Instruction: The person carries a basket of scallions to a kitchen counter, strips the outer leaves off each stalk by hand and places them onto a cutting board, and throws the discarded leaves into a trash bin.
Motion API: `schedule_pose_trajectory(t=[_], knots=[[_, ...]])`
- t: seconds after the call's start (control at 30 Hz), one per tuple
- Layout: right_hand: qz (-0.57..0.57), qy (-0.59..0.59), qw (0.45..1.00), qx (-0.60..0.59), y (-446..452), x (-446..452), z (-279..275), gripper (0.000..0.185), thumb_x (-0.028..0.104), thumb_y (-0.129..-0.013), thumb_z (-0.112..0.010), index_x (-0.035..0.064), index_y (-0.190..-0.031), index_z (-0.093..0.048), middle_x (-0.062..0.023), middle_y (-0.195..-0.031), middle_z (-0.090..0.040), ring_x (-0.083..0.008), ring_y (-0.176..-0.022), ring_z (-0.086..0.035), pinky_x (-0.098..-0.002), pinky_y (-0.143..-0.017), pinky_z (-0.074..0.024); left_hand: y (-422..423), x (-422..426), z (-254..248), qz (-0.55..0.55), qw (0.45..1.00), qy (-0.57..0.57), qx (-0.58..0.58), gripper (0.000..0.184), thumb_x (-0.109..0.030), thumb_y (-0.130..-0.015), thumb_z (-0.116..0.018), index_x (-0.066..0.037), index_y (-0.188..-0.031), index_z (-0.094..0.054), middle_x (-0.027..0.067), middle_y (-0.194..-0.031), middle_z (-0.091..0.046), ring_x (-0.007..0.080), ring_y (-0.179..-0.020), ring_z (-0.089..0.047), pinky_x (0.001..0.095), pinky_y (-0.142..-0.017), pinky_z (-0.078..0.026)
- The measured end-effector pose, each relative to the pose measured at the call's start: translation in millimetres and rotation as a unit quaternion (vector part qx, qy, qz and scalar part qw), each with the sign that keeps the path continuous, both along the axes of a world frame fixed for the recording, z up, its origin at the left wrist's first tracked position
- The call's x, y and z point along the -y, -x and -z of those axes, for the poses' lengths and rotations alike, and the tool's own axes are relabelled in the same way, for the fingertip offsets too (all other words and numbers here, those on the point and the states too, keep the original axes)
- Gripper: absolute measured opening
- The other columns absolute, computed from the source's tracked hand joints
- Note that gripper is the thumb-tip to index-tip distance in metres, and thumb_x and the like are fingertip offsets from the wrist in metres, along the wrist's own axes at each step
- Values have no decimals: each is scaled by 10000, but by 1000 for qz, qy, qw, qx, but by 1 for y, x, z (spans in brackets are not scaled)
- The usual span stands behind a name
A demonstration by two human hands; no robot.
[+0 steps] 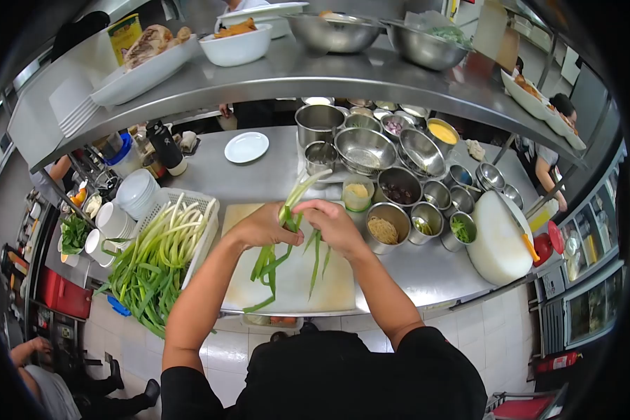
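Observation:
My left hand is closed round a few scallions, their white ends pointing up and away from me. Their green leaves hang below my fist over the cutting board. Right beside it, my right hand has its fingers bent and closed on the scallion leaves, some of which dangle beneath it. Just left of the board, a white plastic basket holds a big heap of scallions, with leaves spilling over its near side.
Several steel pots and bowls fill the counter's right. A white round board carries an orange-handled knife. A white plate and a black bottle stand behind. An overhead steel shelf holds dishes. People are nearby.

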State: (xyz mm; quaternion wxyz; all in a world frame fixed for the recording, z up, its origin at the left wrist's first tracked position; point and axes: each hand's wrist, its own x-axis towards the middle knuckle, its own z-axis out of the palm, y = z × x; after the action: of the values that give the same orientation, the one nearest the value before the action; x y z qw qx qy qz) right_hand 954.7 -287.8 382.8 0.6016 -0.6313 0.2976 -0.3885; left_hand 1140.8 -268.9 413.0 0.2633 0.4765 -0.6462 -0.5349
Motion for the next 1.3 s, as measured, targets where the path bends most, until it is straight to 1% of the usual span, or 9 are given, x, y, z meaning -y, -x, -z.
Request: schedule_pose_trajectory(t=[0.17,0.2,0.47,0.67,0.8,0.9,1.0,1.23,1.3], knots=[[29,-14,999,-43,8,14,25,201,128,-869,-526,51,-987,-669,34,-839,-620,-33,-706,-507,-193,-605,-411,-28,-1,-1,7,999,3,35,301,-175,-686,-765,-35,-908,-619,5,-771,-628,97,-669,-548,249,-594,-446],[31,98,990,-97,8,15,29,188,116,-854,-560,37,-986,-669,26,-852,-634,-43,-704,-517,-207,-621,-432,-32,-1,-1,18,1000,5,21,284,-174,-685,-758,-35,-890,-621,10,-751,-631,102,-661,-556,252,-585,-446],[-78,223,944,-230,-1,-3,18,251,220,-834,-669,8,-968,-677,-97,-858,-669,-143,-720,-592,-275,-661,-476,-33,-2,-11,112,987,-33,113,255,-167,-730,-727,-28,-856,-555,46,-734,-649,97,-630,-559,240,-538,-428],[-58,176,970,-159,0,6,42,213,194,-851,-644,20,-969,-678,-88,-851,-666,-140,-739,-594,-260,-691,-467,-52,4,8,131,988,-81,-6,222,-130,-797,-687,-48,-806,-481,85,-776,-658,100,-640,-560,233,-551,-434],[-41,98,986,-126,-8,0,51,181,163,-853,-625,19,-950,-677,-84,-858,-665,-133,-775,-605,-245,-709,-460,-52,16,17,125,988,-81,31,237,-119,-795,-684,-62,-749,-458,84,-746,-637,103,-617,-546,235,-548,-427],[26,191,976,-105,-22,3,64,119,108,-824,-620,2,-863,-657,-61,-764,-637,-120,-698,-570,-251,-642,-446,-55,23,41,108,990,-90,18,235,-116,-770,-695,-60,-732,-471,60,-689,-597,104,-571,-516,244,-530,-415],[148,315,927,-139,-30,-6,60,49,54,-732,-594,15,-705,-606,-133,-626,-550,-267,-574,-546,-336,-539,-426,-45,31,46,99,987,-109,67,257,-106,-712,-716,-52,-737,-466,34,-639,-547,110,-539,-502,264,-502,-403],[323,289,892,-127,-5,9,75,90,50,-773,-570,-21,-761,-624,-103,-700,-624,-204,-663,-602,-286,-636,-462,-38,29,41,81,983,-74,145,218,-67,-689,-711,-33,-681,-496,36,-591,-543,107,-524,-528,257,-483,-419],[322,161,929,-84,5,8,70,118,63,-817,-566,-32,-784,-628,-69,-738,-648,-137,-706,-597,-250,-673,-455,-39,28,43,131,973,-112,154,251,-143,-767,-686,-1,-854,-498,59,-738,-584,145,-667,-596,263,-563,-495]])
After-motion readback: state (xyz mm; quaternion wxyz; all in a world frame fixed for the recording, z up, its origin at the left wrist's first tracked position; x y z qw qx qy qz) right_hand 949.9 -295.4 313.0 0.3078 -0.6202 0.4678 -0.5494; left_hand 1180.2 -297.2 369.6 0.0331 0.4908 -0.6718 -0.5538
